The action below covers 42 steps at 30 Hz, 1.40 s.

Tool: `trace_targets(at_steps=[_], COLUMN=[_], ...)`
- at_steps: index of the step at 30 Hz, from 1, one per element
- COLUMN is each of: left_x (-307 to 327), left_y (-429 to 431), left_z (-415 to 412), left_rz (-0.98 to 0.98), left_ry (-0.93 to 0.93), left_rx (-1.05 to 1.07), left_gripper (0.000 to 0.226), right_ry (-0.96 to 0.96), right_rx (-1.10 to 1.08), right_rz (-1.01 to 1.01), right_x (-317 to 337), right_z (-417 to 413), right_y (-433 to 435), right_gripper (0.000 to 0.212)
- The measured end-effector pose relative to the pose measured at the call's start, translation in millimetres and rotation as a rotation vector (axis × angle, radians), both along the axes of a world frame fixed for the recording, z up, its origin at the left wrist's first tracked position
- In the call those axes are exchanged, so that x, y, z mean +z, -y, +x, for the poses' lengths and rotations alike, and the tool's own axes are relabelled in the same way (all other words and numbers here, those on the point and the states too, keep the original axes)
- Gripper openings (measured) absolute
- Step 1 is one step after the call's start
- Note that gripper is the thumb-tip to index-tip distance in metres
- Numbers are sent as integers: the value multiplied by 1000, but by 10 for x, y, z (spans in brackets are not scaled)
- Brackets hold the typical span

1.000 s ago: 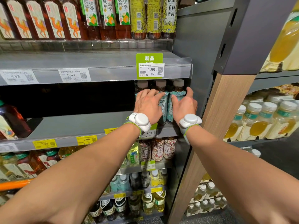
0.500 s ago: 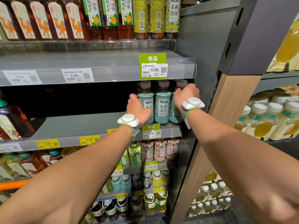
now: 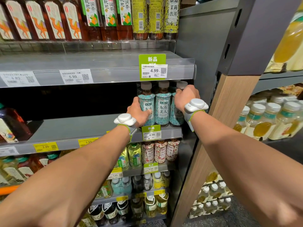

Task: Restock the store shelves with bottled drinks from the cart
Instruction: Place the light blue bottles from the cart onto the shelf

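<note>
Where the middle shelf (image 3: 82,128) ends at the right, I see three squat bottles standing in a touching row at its front edge: brown caps, dark tea, teal patterned labels; the middle bottle (image 3: 163,108) reads 小罐茶 and 东方美人; the green price tag (image 3: 151,132) below them says 新品 NEW, 4.99; my left hand (image 3: 138,112) wraps the left bottle (image 3: 148,100), thumb across its label; my right hand (image 3: 185,95) is curled round the shoulder of the right bottle (image 3: 177,115), knuckles toward me.
</note>
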<state>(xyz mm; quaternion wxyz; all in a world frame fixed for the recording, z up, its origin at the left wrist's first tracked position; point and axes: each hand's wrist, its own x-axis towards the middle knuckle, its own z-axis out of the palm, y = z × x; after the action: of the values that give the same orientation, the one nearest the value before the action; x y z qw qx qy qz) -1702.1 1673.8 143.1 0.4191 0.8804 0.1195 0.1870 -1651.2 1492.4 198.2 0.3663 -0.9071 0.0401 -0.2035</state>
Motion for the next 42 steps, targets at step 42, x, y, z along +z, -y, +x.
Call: trace_targets(at_steps=[42], left_x=[123], left_y=[432], left_z=[-777], left_rz=[-125], left_ry=[-35], left_rx=[148], left_gripper=[65], right_ry=[111], right_rx=[334], right_rz=[262], right_x=[-518], right_z=[-660], right_y=[-128], right_gripper=[46])
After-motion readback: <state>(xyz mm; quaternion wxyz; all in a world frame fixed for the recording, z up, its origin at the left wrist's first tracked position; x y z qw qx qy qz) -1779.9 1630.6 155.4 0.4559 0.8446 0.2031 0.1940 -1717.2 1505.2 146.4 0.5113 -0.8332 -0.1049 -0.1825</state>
